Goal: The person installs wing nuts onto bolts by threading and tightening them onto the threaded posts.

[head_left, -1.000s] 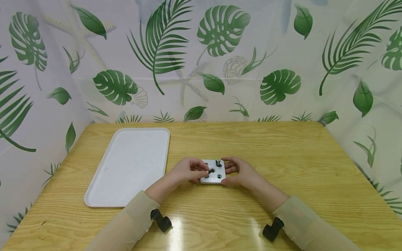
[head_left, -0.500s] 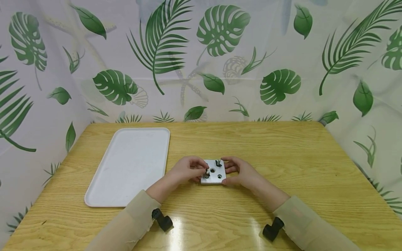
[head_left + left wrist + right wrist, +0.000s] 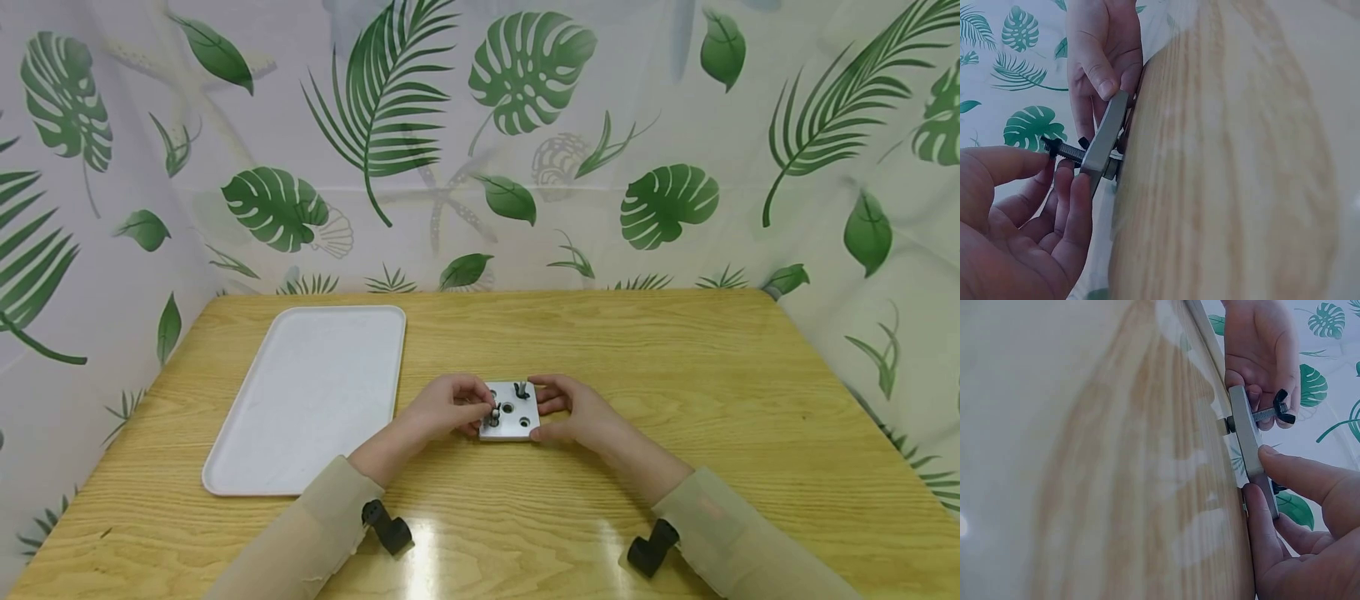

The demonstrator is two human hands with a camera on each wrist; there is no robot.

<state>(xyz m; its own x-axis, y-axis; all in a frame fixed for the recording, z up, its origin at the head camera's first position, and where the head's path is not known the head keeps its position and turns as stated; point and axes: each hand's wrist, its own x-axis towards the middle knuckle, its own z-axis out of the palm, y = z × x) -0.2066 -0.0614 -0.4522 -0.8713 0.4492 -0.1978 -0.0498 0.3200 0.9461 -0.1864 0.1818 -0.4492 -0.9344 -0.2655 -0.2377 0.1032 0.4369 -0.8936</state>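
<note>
A square silver metal plate [image 3: 512,432] with several holes lies near the middle of the table, raised on bolt heads beneath it. At its near-left corner a threaded bolt [image 3: 1072,153] stands up, with a black wing nut [image 3: 1282,407] around its upper end. The left hand [image 3: 448,406] pinches this wing nut between thumb and fingers. From the other side the right hand [image 3: 573,412] holds the plate's right edge, thumb on the near corner and fingers at the far side. A second wing nut [image 3: 522,392] sits low on the far-right bolt, against the plate.
A white tray [image 3: 303,400] lies on the wooden table [image 3: 637,350] to the left, close to the left forearm. Leaf-patterned cloth [image 3: 465,150] hangs behind the table and along both sides. Each sleeve carries a black wrist camera [image 3: 390,527].
The left fingers have drawn slightly left, and the wing nut in them has turned on the near-left bolt, which now shows more clearly. The right hand and plate have hardly moved.
</note>
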